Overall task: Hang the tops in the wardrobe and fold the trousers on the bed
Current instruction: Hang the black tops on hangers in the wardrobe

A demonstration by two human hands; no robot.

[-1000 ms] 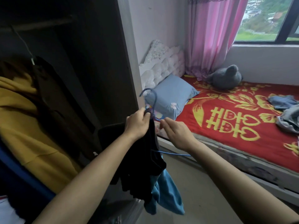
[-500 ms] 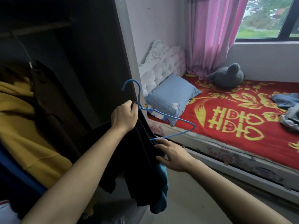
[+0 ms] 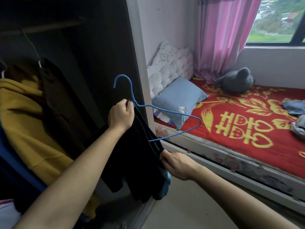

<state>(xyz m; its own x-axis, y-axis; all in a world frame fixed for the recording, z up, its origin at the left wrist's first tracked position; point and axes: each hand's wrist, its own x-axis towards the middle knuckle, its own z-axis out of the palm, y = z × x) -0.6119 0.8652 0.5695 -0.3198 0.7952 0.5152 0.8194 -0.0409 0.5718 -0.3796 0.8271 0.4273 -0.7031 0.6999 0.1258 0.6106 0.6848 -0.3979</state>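
Note:
My left hand (image 3: 121,115) grips the neck of a blue wire hanger (image 3: 166,111) together with the top of a black top (image 3: 132,166), in front of the open wardrobe (image 3: 99,47). The hanger's right shoulder sticks out bare toward the bed (image 3: 231,129). My right hand (image 3: 177,164) pinches the black top's edge lower down, where a blue garment (image 3: 165,184) shows beneath it. Blue-grey clothes (image 3: 295,116) lie crumpled at the bed's right side.
A yellow garment (image 3: 28,123) and a dark brown one (image 3: 56,96) hang from the wardrobe rail (image 3: 49,28). A blue pillow (image 3: 178,100), white cushions (image 3: 168,70) and a grey plush toy (image 3: 236,81) sit at the bed's head. A pink curtain (image 3: 219,35) hangs by the window.
My left hand has lifted the hanger and moved it left toward the wardrobe. My right hand has dropped from the hanger to the black top's lower edge.

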